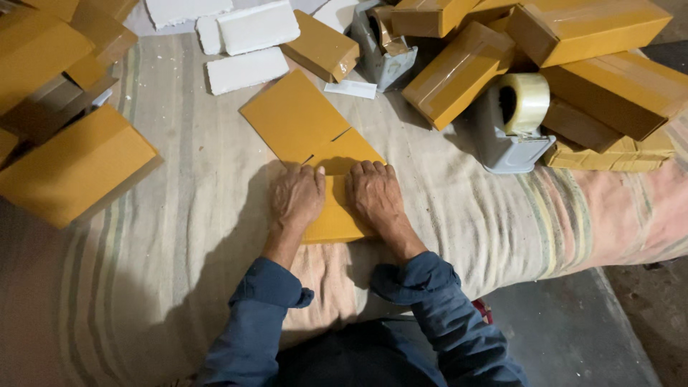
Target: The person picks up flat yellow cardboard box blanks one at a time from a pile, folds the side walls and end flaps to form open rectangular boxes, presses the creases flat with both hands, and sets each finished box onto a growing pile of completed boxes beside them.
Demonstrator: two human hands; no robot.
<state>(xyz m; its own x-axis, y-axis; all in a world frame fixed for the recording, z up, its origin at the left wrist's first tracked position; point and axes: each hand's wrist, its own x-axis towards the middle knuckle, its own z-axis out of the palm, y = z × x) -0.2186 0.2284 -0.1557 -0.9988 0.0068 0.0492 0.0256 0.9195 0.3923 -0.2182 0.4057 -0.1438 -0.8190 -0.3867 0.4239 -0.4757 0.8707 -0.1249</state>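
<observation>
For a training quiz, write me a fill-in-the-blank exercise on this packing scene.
1. Both hands, the left hand and the right hand, press flat on a piece of ____ cardboard.
2. The tape dispenser to the right holds a roll of ____.
3. The white foam blocks lie on the ____ cloth.
4. The person's sleeves are ____.

Missing words: yellow; tape; striped; blue

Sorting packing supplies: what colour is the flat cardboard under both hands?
Mustard-yellow flat cardboard, seen in the head view.
</observation>
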